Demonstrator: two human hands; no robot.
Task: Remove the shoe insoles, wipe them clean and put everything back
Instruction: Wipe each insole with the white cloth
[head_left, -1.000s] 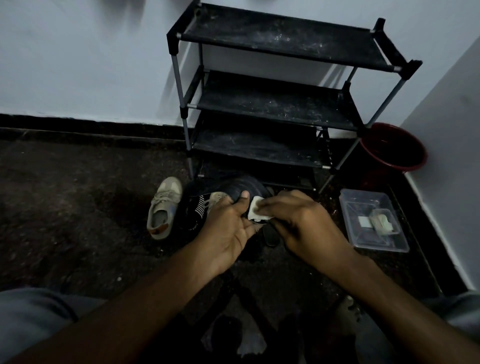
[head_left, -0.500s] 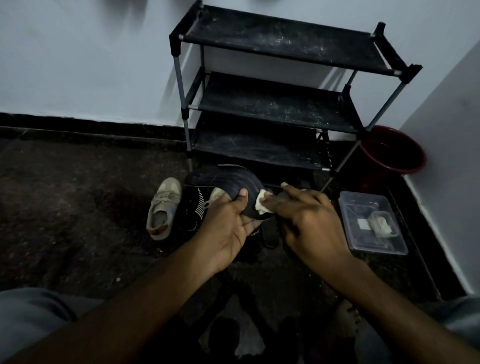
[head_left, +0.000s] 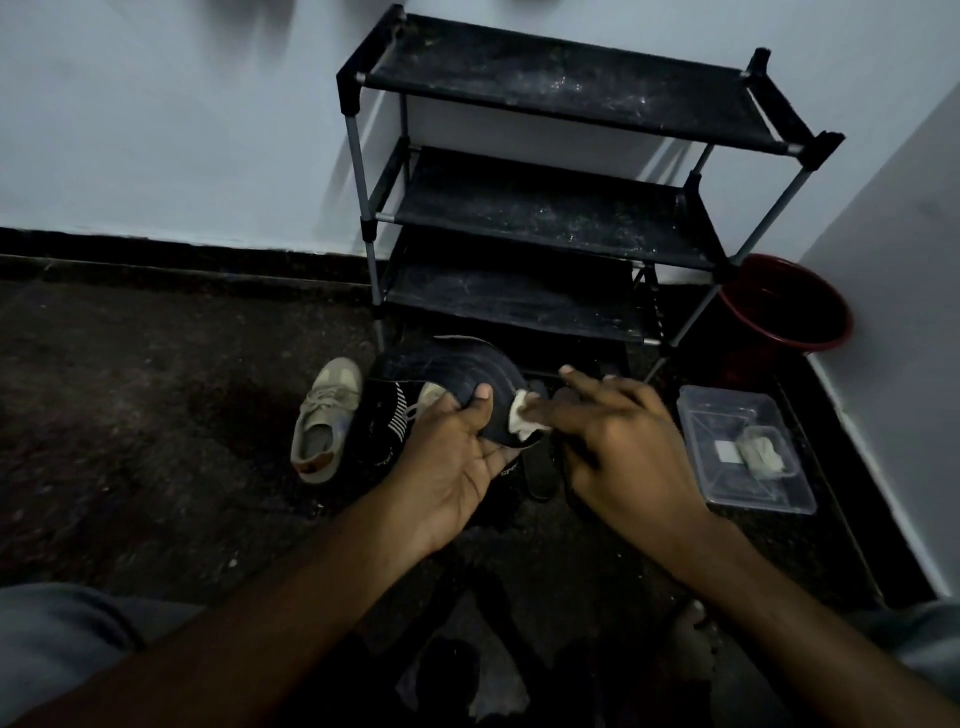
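black insole (head_left: 462, 384), white wipe (head_left: 522, 422), beige shoe (head_left: 327, 421), black rack (head_left: 550, 208), red bucket (head_left: 784, 306), clear box (head_left: 748, 452), black sock with white stripes (head_left: 392, 421)

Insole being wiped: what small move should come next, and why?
Probably sweep the wipe up along the insole: the right hand presses it near one end, the left hand grips the insole, and most of its surface lies beyond the wipe.

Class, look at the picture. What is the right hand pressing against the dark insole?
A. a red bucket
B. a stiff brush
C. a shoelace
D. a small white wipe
D: the right hand presses a small white wipe with straight fingers onto the dark insole, which the left hand grips.
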